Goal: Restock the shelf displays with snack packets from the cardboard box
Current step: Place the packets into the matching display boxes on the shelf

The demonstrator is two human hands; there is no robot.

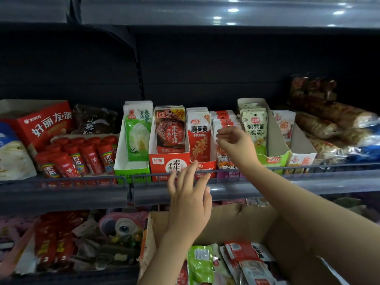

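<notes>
A cardboard box (242, 221) stands low in front of me, with several green and red snack packets (230, 262) inside. On the shelf (67, 194) stand display trays of upright packets: green-white, brown-red (169, 130) and red-white (198, 134). My right hand (234, 140) reaches into a row of white-and-red packets (224, 120), fingertips pinching the top of one. My left hand (189, 194) is spread with straight fingers at the shelf's front rail, touching the front of the red tray (162, 163). It holds nothing.
Red tubes (82, 155) and a red carton (41, 124) fill the shelf's left; a green-spotted tray (255, 128) and bagged goods (329, 124) sit right. A lower shelf holds toys and red packs (86, 233). A dark upper shelf hangs overhead.
</notes>
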